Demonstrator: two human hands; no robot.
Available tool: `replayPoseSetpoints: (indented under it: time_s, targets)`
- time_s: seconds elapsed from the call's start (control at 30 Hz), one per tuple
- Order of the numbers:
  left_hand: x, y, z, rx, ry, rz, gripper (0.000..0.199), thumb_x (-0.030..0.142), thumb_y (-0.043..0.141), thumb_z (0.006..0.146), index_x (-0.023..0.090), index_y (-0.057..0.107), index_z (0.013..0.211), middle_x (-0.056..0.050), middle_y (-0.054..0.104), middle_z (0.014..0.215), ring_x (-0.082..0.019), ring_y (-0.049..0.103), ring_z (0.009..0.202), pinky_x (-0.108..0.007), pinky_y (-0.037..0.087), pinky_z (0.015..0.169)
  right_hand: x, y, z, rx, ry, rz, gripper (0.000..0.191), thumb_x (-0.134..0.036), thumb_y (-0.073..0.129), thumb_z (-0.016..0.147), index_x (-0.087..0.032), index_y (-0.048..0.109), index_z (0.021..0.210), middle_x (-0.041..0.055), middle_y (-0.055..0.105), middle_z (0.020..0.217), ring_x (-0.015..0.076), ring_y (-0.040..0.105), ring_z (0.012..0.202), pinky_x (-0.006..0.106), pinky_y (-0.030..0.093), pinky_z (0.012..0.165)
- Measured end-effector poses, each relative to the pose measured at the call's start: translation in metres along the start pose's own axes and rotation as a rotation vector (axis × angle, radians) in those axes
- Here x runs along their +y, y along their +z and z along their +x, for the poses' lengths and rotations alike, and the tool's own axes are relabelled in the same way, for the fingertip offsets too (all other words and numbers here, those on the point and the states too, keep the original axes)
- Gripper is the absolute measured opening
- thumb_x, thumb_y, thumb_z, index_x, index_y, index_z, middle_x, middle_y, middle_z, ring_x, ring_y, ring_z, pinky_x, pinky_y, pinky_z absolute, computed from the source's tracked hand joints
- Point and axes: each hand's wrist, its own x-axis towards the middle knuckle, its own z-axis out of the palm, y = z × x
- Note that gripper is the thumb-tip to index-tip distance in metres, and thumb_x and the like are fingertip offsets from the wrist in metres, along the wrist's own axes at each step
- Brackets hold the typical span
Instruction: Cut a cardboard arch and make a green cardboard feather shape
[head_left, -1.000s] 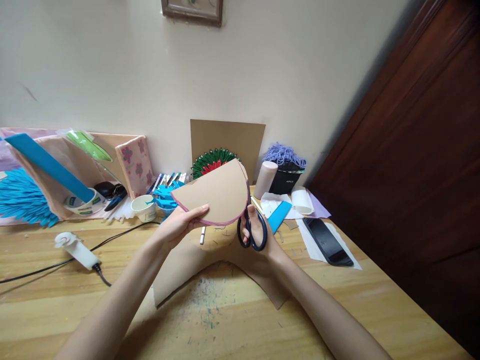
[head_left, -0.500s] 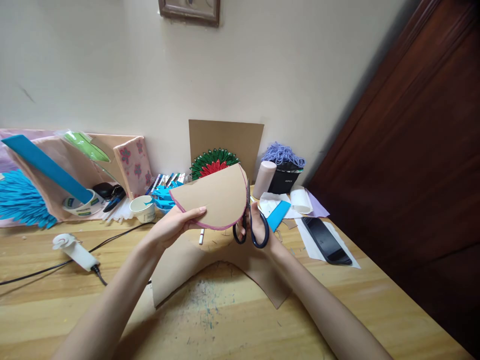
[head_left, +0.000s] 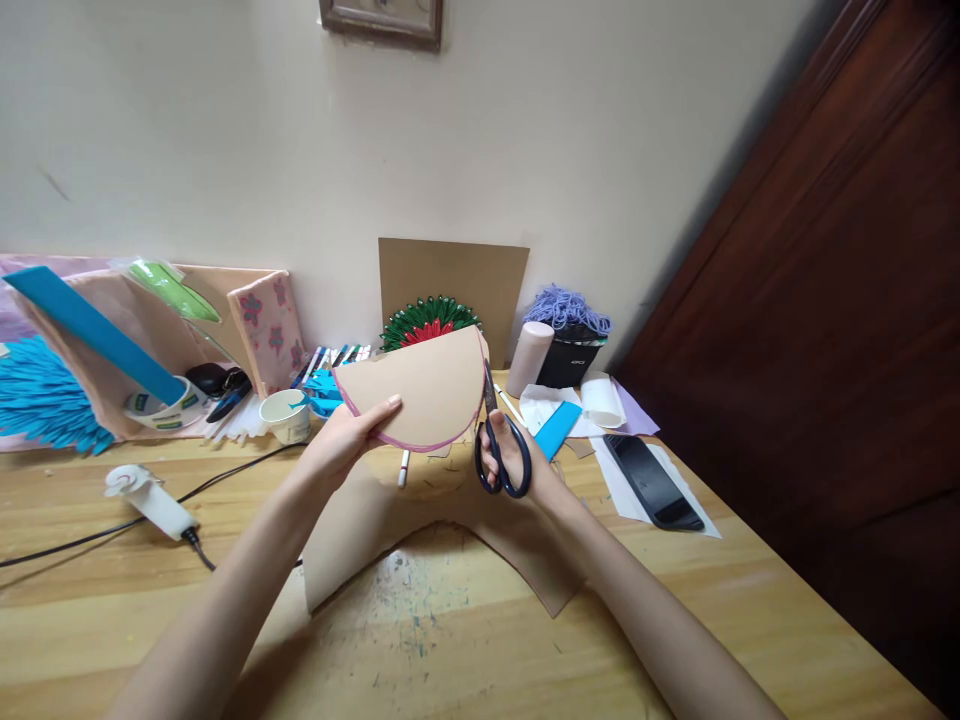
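My left hand (head_left: 358, 437) pinches a piece of cardboard (head_left: 427, 385) by its lower left edge, thumb on top. The cardboard has a straight upper edge and a rounded lower edge outlined in purple-red. In my right hand (head_left: 512, 455) are dark-handled scissors (head_left: 491, 395), gripped through the loops, with the blades pointing up beside the cardboard's right edge. Whether the blades touch that edge I cannot tell. Below both hands a larger cardboard sheet (head_left: 352, 545) with a curved cut-out lies on the wooden table (head_left: 420, 660).
Behind stand a green and red petalled decoration (head_left: 435, 318) and an upright cardboard panel (head_left: 454, 265). To the right lie a phone (head_left: 654, 480) and a blue strip (head_left: 557, 430). Leftward are a paper cup (head_left: 285, 417) and a white glue gun (head_left: 154, 505) with its cord.
The cardboard piece has shifted slightly left in my left hand. The scissors have turned, their handles closer together and their blades now apart from where they overlapped the right edge.
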Motion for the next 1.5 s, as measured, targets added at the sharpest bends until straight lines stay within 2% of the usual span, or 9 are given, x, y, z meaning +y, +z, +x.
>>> replayPoseSetpoints:
  time_s: [0.07, 0.2, 0.43, 0.7, 0.9, 1.1, 1.33, 1.5]
  targets:
    - [-0.001, 0.000, 0.000, 0.024, 0.006, 0.046, 0.047, 0.032, 0.072, 0.068, 0.018, 0.060, 0.112, -0.010, 0.062, 0.119, -0.025, 0.058, 0.109, -0.029, 0.055, 0.081, 0.001, -0.001, 0.001, -0.029, -0.001, -0.004, 0.068, -0.087, 0.035, 0.057, -0.020, 0.043, 0.065, -0.0078, 0.041, 0.036, 0.0085, 0.041, 0.028, 0.020, 0.038, 0.031]
    - [0.001, -0.003, -0.001, -0.018, 0.023, 0.133, 0.047, 0.032, 0.073, 0.067, 0.017, 0.061, 0.110, -0.009, 0.064, 0.116, -0.025, 0.056, 0.110, -0.028, 0.052, 0.087, -0.002, 0.001, 0.000, -0.031, -0.066, 0.004, 0.072, -0.089, 0.029, 0.054, -0.019, 0.044, 0.061, -0.0051, 0.043, 0.039, 0.0108, 0.048, 0.033, 0.023, 0.043, 0.037]
    - [0.002, -0.004, -0.002, -0.064, 0.019, 0.120, 0.050, 0.032, 0.073, 0.068, 0.019, 0.060, 0.114, -0.008, 0.062, 0.119, -0.025, 0.055, 0.113, -0.030, 0.051, 0.089, -0.002, 0.005, -0.002, 0.029, -0.139, -0.032, 0.068, -0.086, 0.030, 0.061, -0.019, 0.042, 0.054, -0.0049, 0.039, 0.037, 0.0099, 0.046, 0.031, 0.021, 0.040, 0.034]
    - [0.002, -0.003, -0.001, -0.066, 0.008, 0.096, 0.048, 0.032, 0.073, 0.067, 0.019, 0.061, 0.112, -0.008, 0.063, 0.117, -0.025, 0.057, 0.110, -0.031, 0.051, 0.088, 0.011, 0.005, 0.000, 0.138, -0.041, 0.027, 0.059, -0.079, 0.039, 0.066, -0.020, 0.043, 0.061, -0.0079, 0.038, 0.037, 0.0082, 0.042, 0.028, 0.019, 0.037, 0.029]
    - [0.004, -0.007, -0.001, -0.042, 0.022, 0.132, 0.042, 0.033, 0.073, 0.066, 0.017, 0.065, 0.104, -0.008, 0.066, 0.112, -0.024, 0.059, 0.107, -0.030, 0.050, 0.090, 0.004, 0.000, 0.005, 0.028, 0.040, 0.049, 0.067, -0.086, 0.040, 0.053, -0.020, 0.043, 0.062, -0.0083, 0.038, 0.035, 0.0087, 0.039, 0.026, 0.021, 0.037, 0.029]
    - [0.005, -0.008, -0.002, -0.114, -0.002, 0.206, 0.044, 0.035, 0.072, 0.067, 0.018, 0.063, 0.107, -0.009, 0.063, 0.118, -0.026, 0.057, 0.109, -0.031, 0.052, 0.086, 0.011, -0.001, 0.012, -0.056, -0.060, 0.108, 0.074, -0.089, 0.023, 0.058, -0.018, 0.046, 0.056, -0.0037, 0.043, 0.039, 0.0111, 0.049, 0.033, 0.024, 0.044, 0.039]
    - [0.005, -0.009, -0.001, -0.128, -0.020, 0.200, 0.043, 0.035, 0.072, 0.067, 0.018, 0.064, 0.106, -0.009, 0.063, 0.117, -0.026, 0.057, 0.110, -0.033, 0.051, 0.089, 0.008, 0.002, 0.004, 0.081, -0.103, 0.022, 0.066, -0.084, 0.031, 0.064, -0.019, 0.044, 0.056, -0.0049, 0.041, 0.036, 0.0105, 0.047, 0.031, 0.021, 0.039, 0.034]
    - [0.007, -0.009, -0.002, -0.102, -0.002, 0.179, 0.047, 0.034, 0.073, 0.066, 0.018, 0.063, 0.109, -0.010, 0.064, 0.115, -0.027, 0.058, 0.108, -0.035, 0.051, 0.088, 0.006, 0.004, 0.002, 0.150, -0.068, 0.007, 0.061, -0.081, 0.035, 0.066, -0.021, 0.041, 0.056, -0.0058, 0.038, 0.034, 0.0096, 0.041, 0.028, 0.021, 0.036, 0.030]
